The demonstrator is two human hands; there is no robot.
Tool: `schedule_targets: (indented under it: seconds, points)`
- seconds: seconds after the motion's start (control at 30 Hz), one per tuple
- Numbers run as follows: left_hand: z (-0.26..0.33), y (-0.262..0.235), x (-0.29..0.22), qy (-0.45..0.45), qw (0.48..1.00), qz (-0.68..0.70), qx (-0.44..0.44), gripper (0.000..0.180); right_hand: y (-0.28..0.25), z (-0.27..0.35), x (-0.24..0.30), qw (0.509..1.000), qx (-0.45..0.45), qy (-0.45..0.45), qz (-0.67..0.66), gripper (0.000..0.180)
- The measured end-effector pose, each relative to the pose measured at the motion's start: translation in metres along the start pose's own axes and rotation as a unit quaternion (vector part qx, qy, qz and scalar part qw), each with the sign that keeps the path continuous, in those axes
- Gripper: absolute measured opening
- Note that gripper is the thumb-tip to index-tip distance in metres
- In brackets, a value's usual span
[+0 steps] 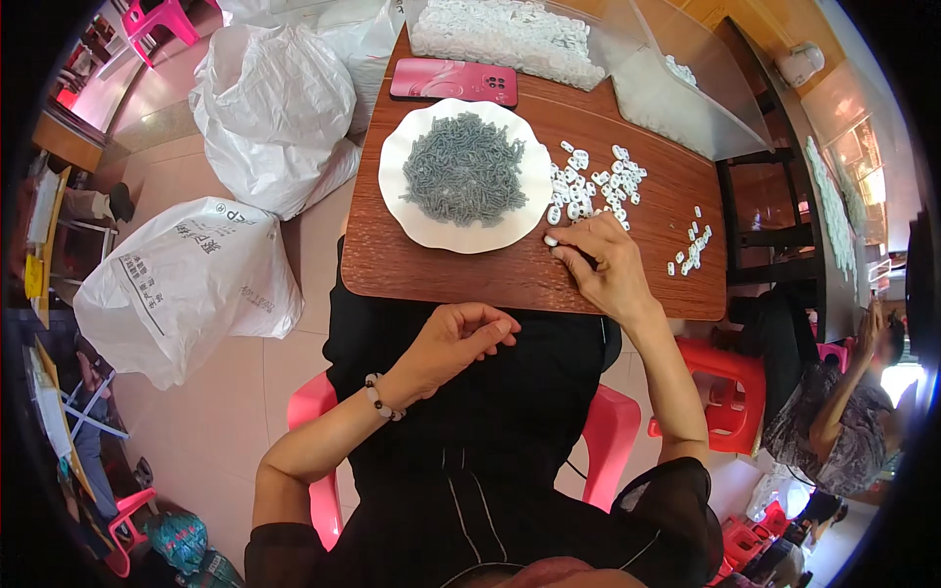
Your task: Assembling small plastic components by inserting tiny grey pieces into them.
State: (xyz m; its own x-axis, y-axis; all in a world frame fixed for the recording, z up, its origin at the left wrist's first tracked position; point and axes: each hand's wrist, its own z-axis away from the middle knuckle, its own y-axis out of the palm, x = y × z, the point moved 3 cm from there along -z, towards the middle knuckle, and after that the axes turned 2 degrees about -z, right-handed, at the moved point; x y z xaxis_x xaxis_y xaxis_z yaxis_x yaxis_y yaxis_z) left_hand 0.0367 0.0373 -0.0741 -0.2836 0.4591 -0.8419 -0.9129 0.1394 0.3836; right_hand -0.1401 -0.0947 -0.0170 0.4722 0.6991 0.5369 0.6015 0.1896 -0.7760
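My right hand [610, 263] rests at the near edge of the brown table, thumb and forefinger closed on a small white plastic piece [551, 241]. Beside it lies a loose pile of similar white oval pieces [619, 184] with dark holes, and a smaller group [694, 249] is scattered farther right. Over my lap, in front of the table, my left hand [453, 345] is curled with thumb against fingers; whatever it may hold is hidden. A white scalloped plate [400, 208] heaped with small grey screw-like pieces [463, 169] stands left of the white pile.
Behind the plate lies a pink phone [453, 82]. Clear-walled trays of white pieces [505, 39] line the table's far side [384, 265]. Large white sacks [196, 284] stand on the floor to the left. A red stool [720, 397] and another person [843, 421] are at the right.
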Motion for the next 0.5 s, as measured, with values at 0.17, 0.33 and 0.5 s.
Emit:
schedule_targets:
  seconds: [0.17, 0.33, 0.5]
  points:
    - [0.0, 0.0, 0.002, 0.0, 1.0, 0.0, 0.004, 0.024, -0.008, -0.001, -0.002, 1.0, -0.017, 0.016, -0.002, 0.021]
    - [-0.001, 0.0, 0.006, -0.005, 1.0, -0.015, 0.003, 0.024, -0.025, -0.008, -0.02, 0.999, -0.045, 0.019, 0.019, 0.015]
    - [0.0, 0.003, 0.002, -0.003, 0.999, -0.036, 0.005, 0.023, -0.04, -0.028, -0.054, 0.994, -0.058, 0.022, 0.085, 0.016]
